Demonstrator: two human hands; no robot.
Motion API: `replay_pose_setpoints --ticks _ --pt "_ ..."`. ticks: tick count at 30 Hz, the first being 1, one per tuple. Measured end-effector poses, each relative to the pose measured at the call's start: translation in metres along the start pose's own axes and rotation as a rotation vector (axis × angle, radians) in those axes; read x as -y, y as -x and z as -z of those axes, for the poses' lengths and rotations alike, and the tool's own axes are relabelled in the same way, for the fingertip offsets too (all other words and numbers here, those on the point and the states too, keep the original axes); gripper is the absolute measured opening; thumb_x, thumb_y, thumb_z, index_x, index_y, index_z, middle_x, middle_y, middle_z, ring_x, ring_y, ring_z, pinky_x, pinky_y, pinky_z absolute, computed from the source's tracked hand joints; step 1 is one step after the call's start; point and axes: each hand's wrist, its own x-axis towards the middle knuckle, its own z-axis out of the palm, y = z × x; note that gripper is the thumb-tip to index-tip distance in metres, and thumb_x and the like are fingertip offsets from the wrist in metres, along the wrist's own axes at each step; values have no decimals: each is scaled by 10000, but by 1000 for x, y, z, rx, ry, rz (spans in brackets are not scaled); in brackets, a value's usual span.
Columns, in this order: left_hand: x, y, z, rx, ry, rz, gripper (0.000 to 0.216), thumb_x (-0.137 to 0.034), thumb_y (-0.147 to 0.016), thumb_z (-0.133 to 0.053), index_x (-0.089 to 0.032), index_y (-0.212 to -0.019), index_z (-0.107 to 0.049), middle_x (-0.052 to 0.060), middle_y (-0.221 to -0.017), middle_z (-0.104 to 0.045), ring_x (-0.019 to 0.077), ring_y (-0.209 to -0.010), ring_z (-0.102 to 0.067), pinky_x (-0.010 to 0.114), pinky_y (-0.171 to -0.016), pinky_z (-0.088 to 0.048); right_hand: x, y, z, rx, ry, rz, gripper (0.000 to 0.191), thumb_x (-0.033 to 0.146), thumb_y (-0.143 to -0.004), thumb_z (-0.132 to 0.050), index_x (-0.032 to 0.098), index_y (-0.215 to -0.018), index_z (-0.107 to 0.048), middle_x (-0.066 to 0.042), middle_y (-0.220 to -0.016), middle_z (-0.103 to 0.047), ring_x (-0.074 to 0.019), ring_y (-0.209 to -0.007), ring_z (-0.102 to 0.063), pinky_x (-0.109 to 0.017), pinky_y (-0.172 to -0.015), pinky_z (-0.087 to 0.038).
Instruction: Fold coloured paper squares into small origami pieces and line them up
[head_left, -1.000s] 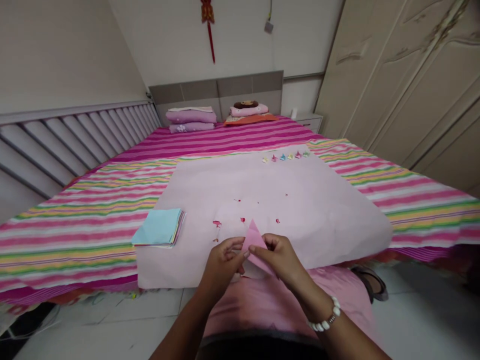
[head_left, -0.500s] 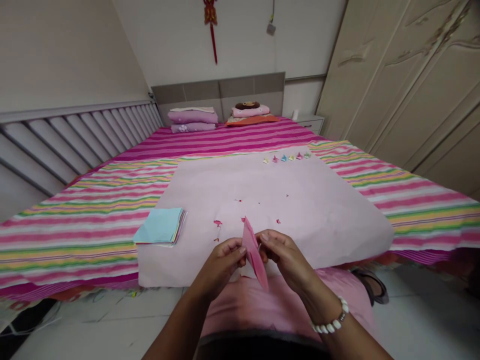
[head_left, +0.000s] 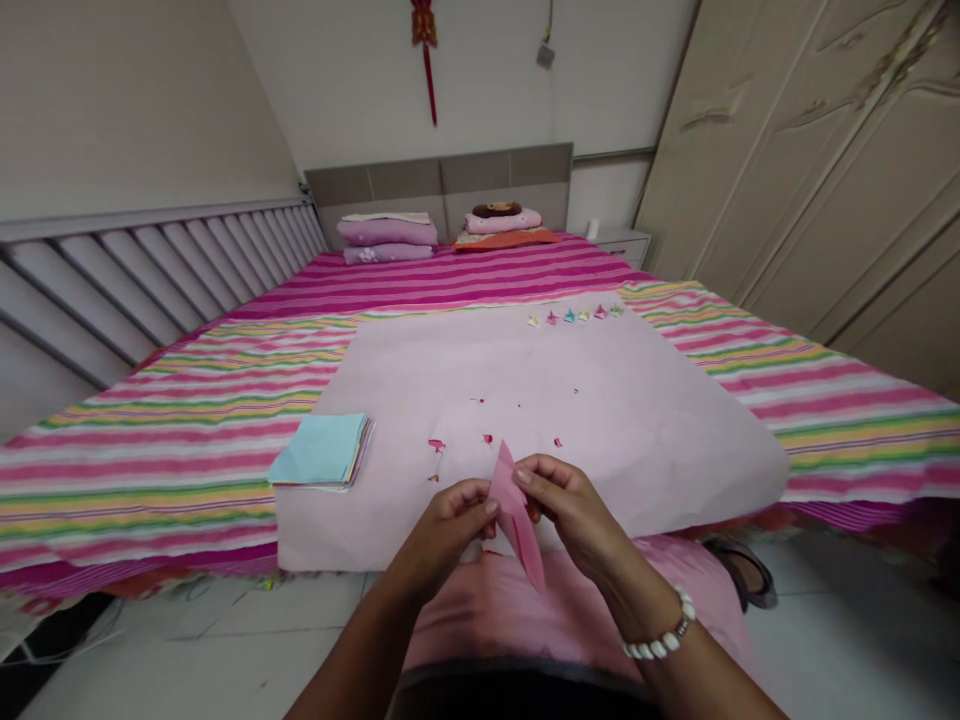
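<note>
A folded piece of pink paper (head_left: pixel 517 520), pointed at its top and lower ends, is held up between both hands over the near edge of the pale sheet. My left hand (head_left: pixel 461 515) pinches its left edge between thumb and fingers. On the right edge, my right hand (head_left: pixel 559 490) has its thumb in front and its fingers partly hidden behind the paper; a white bead bracelet circles that wrist. Beyond the hands, small red bits (head_left: pixel 436 444) are scattered on the sheet.
The pale sheet (head_left: pixel 645 390) covers part of a striped bed (head_left: pixel 187 430). A stack of coloured paper (head_left: pixel 322 450), light blue on top, lies at its left edge. Several small folded paper shapes (head_left: pixel 570 315) stand in a row at the far right. Folded bedding (head_left: pixel 386 235) sits by the headboard.
The pink paper has turned so that more of its face shows, and its tip has shifted slightly right. My right thumb has come down onto its front; the left hand keeps its pinch.
</note>
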Motion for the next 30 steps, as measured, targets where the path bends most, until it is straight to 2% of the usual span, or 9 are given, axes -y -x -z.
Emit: replay_pose_setpoints --ticks 6,16,23,27,30 --pt "2 -1 1 3 9 7 198 -275 -822 -599 -144 -939 -691 -3 -691 -558 98 -620 -430 228 -613 -339 -3 0 1 18 -12 -13 250 375 -752 -675 157 -653 -601 51 -494 -470 -81 -483 -383 -235 -508 -259" --pt "1 1 -1 6 22 7 197 -281 -812 -606 -147 -926 -694 4 -701 -565 105 -616 -434 227 -608 -349 0 -1 1 44 -5 2 247 382 -740 -687 168 -652 -599 46 -518 -478 -92 -494 -385 -241 -507 -259" --pt "3 0 0 0 24 -3 203 -286 -819 -597 -142 -928 -691 6 -704 -562 108 -625 -436 228 -616 -345 -3 -1 2 19 15 -10 264 402 -753 -660 171 -646 -587 50 -488 -456 -95 -473 -381 -246 -506 -266" --pt "4 -1 1 -34 14 8 210 -286 -807 -607 -144 -937 -689 1 -708 -564 105 -627 -443 225 -619 -351 0 -1 2 -11 53 25 188 350 -715 -674 171 -762 -635 34 -570 -524 -101 -506 -424 -248 -527 -323" --pt "4 -2 0 -85 -19 30 227 -305 -788 -623 -139 -929 -688 -13 -661 -546 108 -618 -451 228 -615 -354 -1 -3 3 -20 122 82 210 258 -660 -680 174 -849 -648 16 -681 -582 -97 -529 -433 -246 -531 -344"
